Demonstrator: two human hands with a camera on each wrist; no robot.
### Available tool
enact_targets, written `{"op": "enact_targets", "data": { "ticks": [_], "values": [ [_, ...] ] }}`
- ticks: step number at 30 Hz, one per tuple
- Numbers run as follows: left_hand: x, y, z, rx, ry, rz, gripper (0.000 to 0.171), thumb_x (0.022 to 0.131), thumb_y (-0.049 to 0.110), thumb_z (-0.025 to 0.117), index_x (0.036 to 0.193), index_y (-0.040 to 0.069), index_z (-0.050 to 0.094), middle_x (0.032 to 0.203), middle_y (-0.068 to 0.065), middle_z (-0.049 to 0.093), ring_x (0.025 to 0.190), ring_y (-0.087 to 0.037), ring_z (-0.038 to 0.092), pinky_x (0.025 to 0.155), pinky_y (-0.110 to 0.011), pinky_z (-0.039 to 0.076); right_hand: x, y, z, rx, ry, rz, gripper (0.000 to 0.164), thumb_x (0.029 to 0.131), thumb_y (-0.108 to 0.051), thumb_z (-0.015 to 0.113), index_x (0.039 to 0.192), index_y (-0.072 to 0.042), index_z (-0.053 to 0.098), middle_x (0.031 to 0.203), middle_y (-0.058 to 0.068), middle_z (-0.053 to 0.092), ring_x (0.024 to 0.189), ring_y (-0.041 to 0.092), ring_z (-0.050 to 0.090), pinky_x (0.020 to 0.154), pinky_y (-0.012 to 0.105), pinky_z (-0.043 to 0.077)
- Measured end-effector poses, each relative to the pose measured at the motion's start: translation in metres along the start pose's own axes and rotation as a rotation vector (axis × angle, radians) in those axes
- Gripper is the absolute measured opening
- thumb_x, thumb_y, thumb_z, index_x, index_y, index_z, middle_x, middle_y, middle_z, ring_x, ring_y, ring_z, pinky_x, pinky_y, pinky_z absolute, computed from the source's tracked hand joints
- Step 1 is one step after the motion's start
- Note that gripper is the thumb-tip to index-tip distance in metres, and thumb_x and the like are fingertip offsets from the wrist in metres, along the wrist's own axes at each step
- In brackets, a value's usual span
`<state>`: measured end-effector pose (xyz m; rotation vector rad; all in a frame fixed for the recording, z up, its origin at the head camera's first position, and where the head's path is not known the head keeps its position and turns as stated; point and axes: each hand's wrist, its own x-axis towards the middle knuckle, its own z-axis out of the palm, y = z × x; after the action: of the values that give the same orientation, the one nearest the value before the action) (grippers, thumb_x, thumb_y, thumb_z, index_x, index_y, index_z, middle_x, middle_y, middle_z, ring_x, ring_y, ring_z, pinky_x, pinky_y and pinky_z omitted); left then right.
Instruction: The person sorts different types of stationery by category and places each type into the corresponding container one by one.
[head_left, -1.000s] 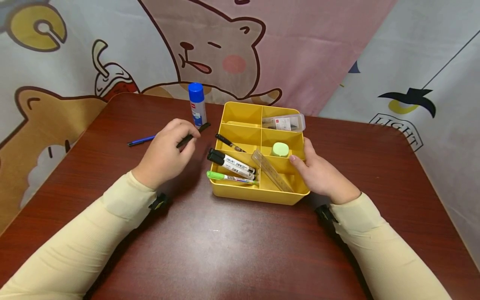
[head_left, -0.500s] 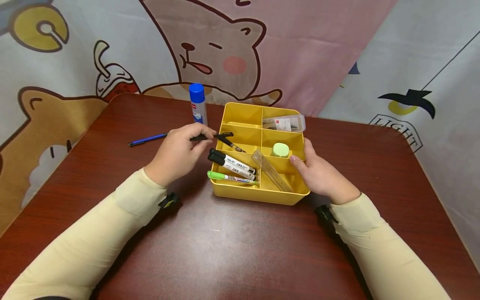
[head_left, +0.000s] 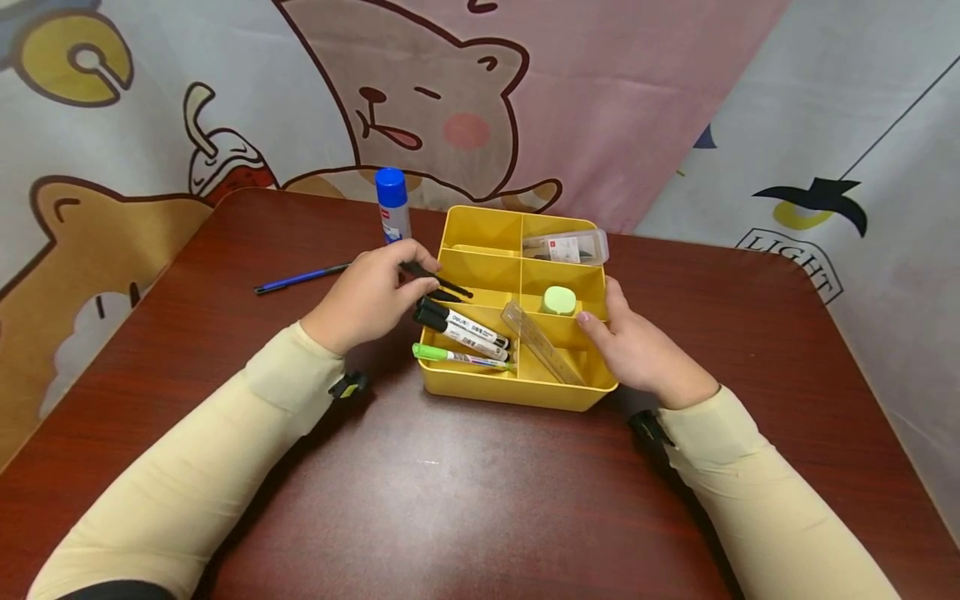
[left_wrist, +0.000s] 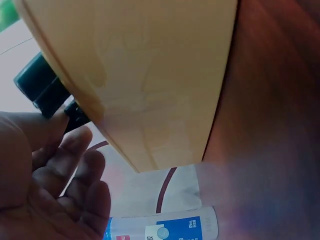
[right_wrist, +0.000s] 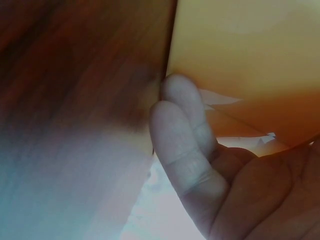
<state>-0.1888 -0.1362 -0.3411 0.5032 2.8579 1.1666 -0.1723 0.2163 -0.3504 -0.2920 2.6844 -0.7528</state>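
Note:
My left hand (head_left: pixel 367 292) pinches a black pen (head_left: pixel 454 287) between thumb and fingers at the left edge of a yellow divided storage box (head_left: pixel 517 396). The pen's tip end reaches into the middle left compartment, where another black pen (head_left: pixel 450 297) lies close below it. My right hand (head_left: pixel 651 354) holds the box's right side, thumb at the rim. In the right wrist view two of its fingers (right_wrist: pixel 175 135) lie against the outer wall. Two whiteboard markers (head_left: pixel 472 329) and a green highlighter (head_left: pixel 457 356) lean in the front left compartment.
A clear ruler (head_left: pixel 543 343) leans in the front right compartment. Behind it are a small pale green rounded block (head_left: pixel 558 300) and a clear plastic case (head_left: pixel 566 247). A blue-capped glue stick (head_left: pixel 393 204) stands behind my left hand; a blue pen (head_left: pixel 300 277) lies on the table left.
My left hand has moved right with the black pen, from the table beside the box to over the middle left compartment, and the pen now tilts downward inside. The right hand stays put.

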Motion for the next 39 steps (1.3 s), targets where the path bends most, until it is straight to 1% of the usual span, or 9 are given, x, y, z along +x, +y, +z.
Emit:
{"op": "enact_targets", "data": {
  "ticks": [6,13,17,22,25,30,34,36,39],
  "values": [
    [0.003,-0.004,0.000,0.017,-0.057,0.003,0.026,0.108,0.027,0.059,0.128,0.013,0.068,0.117,-0.007,0.073,0.090,-0.024,0.063,0.078,-0.037,0.055,-0.001,-0.001,-0.001,-0.007,0.004,-0.006,0.078,0.111,-0.050,0.035,0.165,-0.010,-0.006,0.154,0.035,0.046,0.133,0.049,0.058,0.113,0.066,0.042],
    [0.003,-0.008,0.001,0.000,-0.101,0.110,0.031,0.111,0.030,0.052,0.128,0.010,0.068,0.128,-0.006,0.068,0.114,-0.023,0.063,0.108,-0.047,0.050,-0.001,-0.001,0.000,-0.012,0.005,-0.005,0.079,0.111,-0.050,0.035,0.165,-0.010,-0.006,0.153,0.036,0.047,0.133,0.050,0.058,0.112,0.066,0.042],
    [0.004,-0.009,0.002,0.018,-0.136,0.157,0.035,0.111,0.029,0.048,0.135,0.009,0.066,0.138,-0.007,0.063,0.128,-0.025,0.060,0.116,-0.049,0.044,-0.001,-0.001,0.000,-0.016,0.003,-0.004,0.079,0.111,-0.051,0.034,0.165,-0.010,-0.006,0.153,0.036,0.047,0.133,0.050,0.058,0.112,0.067,0.042],
    [0.002,-0.008,0.000,0.016,-0.178,0.120,0.048,0.111,0.033,0.047,0.155,0.013,0.049,0.159,-0.008,0.049,0.144,-0.027,0.050,0.123,-0.052,0.037,-0.001,0.000,0.000,-0.016,0.003,-0.005,0.079,0.112,-0.050,0.034,0.165,-0.010,-0.007,0.154,0.036,0.045,0.135,0.050,0.057,0.113,0.066,0.041],
    [-0.001,-0.006,-0.005,-0.009,-0.191,0.106,0.053,0.112,0.037,0.046,0.160,0.016,0.042,0.165,-0.007,0.043,0.149,-0.026,0.045,0.124,-0.052,0.035,-0.001,0.000,0.000,-0.018,0.001,0.000,0.079,0.112,-0.050,0.034,0.166,-0.010,-0.008,0.156,0.036,0.044,0.137,0.050,0.055,0.114,0.066,0.041],
    [-0.004,-0.009,-0.024,-0.008,-0.103,0.065,0.049,0.113,0.038,0.041,0.155,0.015,0.049,0.157,-0.007,0.052,0.144,-0.027,0.051,0.121,-0.054,0.039,-0.001,0.000,0.001,-0.019,0.002,-0.002,0.080,0.111,-0.052,0.033,0.166,-0.011,-0.009,0.157,0.035,0.043,0.138,0.050,0.055,0.114,0.066,0.040],
    [-0.003,-0.025,-0.048,0.155,-0.042,-0.065,0.041,0.112,0.034,0.046,0.144,0.011,0.059,0.144,-0.013,0.063,0.129,-0.033,0.061,0.112,-0.059,0.045,-0.001,-0.001,0.002,-0.014,0.000,0.006,0.081,0.111,-0.053,0.032,0.166,-0.012,-0.010,0.159,0.034,0.041,0.139,0.050,0.053,0.115,0.066,0.040],
    [-0.003,-0.038,-0.060,0.282,-0.067,-0.130,0.039,0.110,0.030,0.051,0.141,0.008,0.060,0.140,-0.017,0.064,0.124,-0.037,0.062,0.109,-0.061,0.047,-0.001,-0.001,0.002,-0.014,-0.001,0.011,0.081,0.111,-0.053,0.032,0.166,-0.012,-0.010,0.159,0.034,0.040,0.140,0.049,0.053,0.115,0.066,0.039],
    [-0.003,-0.063,-0.076,0.458,-0.154,-0.199,0.042,0.107,0.022,0.057,0.144,0.003,0.057,0.142,-0.026,0.060,0.124,-0.043,0.061,0.108,-0.065,0.045,-0.001,-0.001,0.001,-0.015,-0.002,0.015,0.081,0.111,-0.053,0.032,0.166,-0.012,-0.010,0.158,0.034,0.042,0.139,0.049,0.053,0.115,0.066,0.040]
  ]
}}
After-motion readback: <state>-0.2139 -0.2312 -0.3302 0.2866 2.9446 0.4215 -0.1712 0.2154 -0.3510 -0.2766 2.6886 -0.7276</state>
